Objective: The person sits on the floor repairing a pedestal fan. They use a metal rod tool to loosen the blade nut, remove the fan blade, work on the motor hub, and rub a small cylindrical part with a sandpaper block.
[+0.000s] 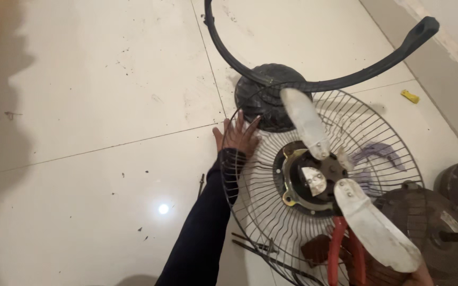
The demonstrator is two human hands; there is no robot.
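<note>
Resting on the tiled floor (107, 79), the round wire fan guard (271, 212) tilts up with a dusty white blade (306, 122) and motor hub (308, 180) at its centre. The left hand (237, 136) lies flat beside its rim, fingers (239, 119) spread wide, gripping nothing. Only a sliver of the right hand (422, 276) shows under the lower blade; its grip cannot be told.

Glossy white floor tiles (96, 95) with thin dark grout lines, speckled with dirt, fill the frame. A lamp's reflection (163, 208) glints lower left. A grey skirting strip (436, 74) runs along the upper right.
</note>
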